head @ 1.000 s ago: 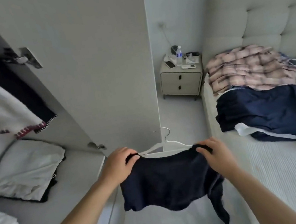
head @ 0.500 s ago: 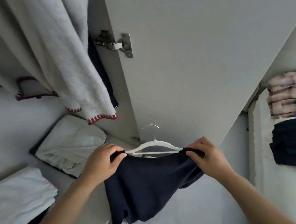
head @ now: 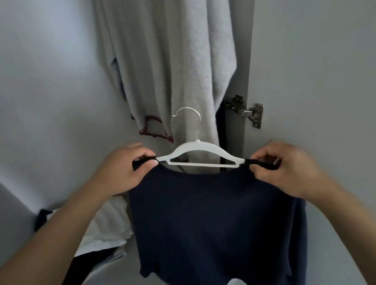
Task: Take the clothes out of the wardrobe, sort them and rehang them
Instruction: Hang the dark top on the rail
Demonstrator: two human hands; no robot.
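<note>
Change: since a second ago I have swung from the bed and nightstand to face into the wardrobe; the bed is out of view, the hanging grey knit now fills the top centre, and I have carried the top on its hanger up in front of it.
Wardrobe door point(head: 329, 48): I see it standing open on the right, its pale inner face toward me, with a metal hinge point(head: 249, 113) on its left edge.
Grey knit point(head: 169, 55): hangs inside the wardrobe, straight down, with dark red trim at its lower hem, directly behind the hanger hook.
Navy top point(head: 209, 224): draped on the hanger, held out in front of the wardrobe opening, its body hanging loose below my hands.
Folded clothes point(head: 107, 227): a white pile over something dark on the wardrobe shelf at lower left; I cannot tell the pieces apart, since my left arm covers part of them.
Hanger point(head: 198, 155): white, its metal hook upright, tilted down to the right.
Left hand point(head: 123, 171): fingers curled, pinching the top's shoulder strap at the hanger's left end.
Right hand point(head: 288, 168): fingers curled, pinching the other strap just beyond the hanger's right end.
</note>
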